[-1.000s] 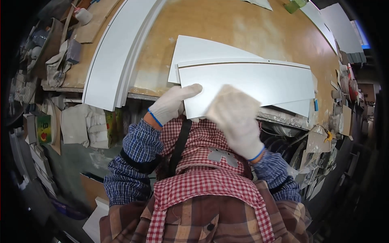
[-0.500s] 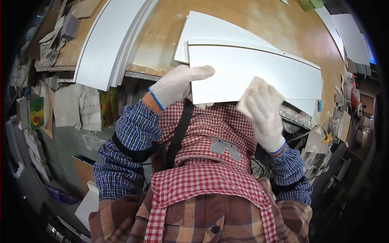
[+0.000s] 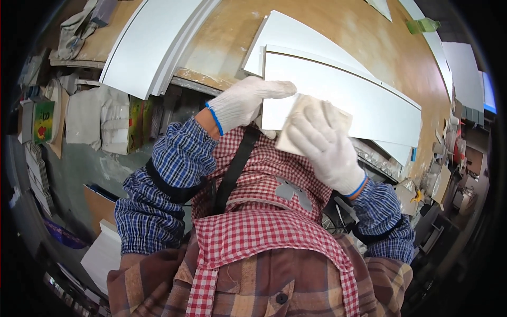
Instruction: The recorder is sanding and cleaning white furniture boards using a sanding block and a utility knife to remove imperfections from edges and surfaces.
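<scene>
A long white panel (image 3: 369,105) with a raised strip along its far edge lies slanted across the near side of the bench. My left hand (image 3: 248,100), in a white knit glove, grips its left end, thumb on top and fingers curled underneath. In my right hand (image 3: 325,140), gloved alike, is a folded cream cloth (image 3: 296,127), held flat under spread fingers at the panel's near edge. Part of the cloth is hidden by the hand. Beneath the held panel, a second white panel (image 3: 301,39) sticks out on the far side.
More long white panels (image 3: 150,45) lie stacked at the left on the wooden bench (image 3: 232,31). A green translucent object (image 3: 422,25) sits at the far right. Cardboard and plastic wrap (image 3: 438,179) crowd the right side. Below the bench at left hang pale sacks (image 3: 87,121).
My right hand has moved left with the cloth, toward the panel's left end. My left hand keeps its grip. The whole view has shifted slightly.
</scene>
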`<control>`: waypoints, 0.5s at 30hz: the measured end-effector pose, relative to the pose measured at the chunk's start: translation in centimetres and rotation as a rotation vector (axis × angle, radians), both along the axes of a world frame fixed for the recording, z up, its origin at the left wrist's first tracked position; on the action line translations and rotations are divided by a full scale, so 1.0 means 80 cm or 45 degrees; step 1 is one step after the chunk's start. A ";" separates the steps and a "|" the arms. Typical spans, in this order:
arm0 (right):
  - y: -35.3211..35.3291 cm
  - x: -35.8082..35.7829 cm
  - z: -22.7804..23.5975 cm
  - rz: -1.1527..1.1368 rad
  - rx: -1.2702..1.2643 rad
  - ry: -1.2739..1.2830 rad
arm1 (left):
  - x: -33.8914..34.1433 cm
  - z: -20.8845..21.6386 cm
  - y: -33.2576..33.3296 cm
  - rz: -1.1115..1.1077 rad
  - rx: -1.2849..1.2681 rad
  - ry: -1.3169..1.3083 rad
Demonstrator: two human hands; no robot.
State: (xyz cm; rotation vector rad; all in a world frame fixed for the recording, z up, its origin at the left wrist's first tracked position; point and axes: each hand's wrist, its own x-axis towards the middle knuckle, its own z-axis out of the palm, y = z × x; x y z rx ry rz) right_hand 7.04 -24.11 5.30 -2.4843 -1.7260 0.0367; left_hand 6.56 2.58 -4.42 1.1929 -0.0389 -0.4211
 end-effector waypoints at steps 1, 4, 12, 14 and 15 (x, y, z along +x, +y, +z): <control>0.003 0.000 -0.004 0.028 0.006 0.020 | -0.001 0.000 0.004 -0.045 0.041 -0.098; -0.001 0.007 -0.004 0.057 0.012 -0.015 | 0.000 0.011 0.009 -0.143 0.446 -0.331; -0.015 0.005 -0.010 0.049 0.076 -0.065 | 0.002 0.033 -0.005 0.043 0.169 -0.008; -0.007 0.001 -0.019 0.096 -0.147 0.009 | 0.004 0.029 0.005 -0.074 0.822 -0.894; -0.008 0.002 -0.019 0.108 -0.069 -0.012 | 0.005 0.029 0.008 -0.041 0.881 -1.162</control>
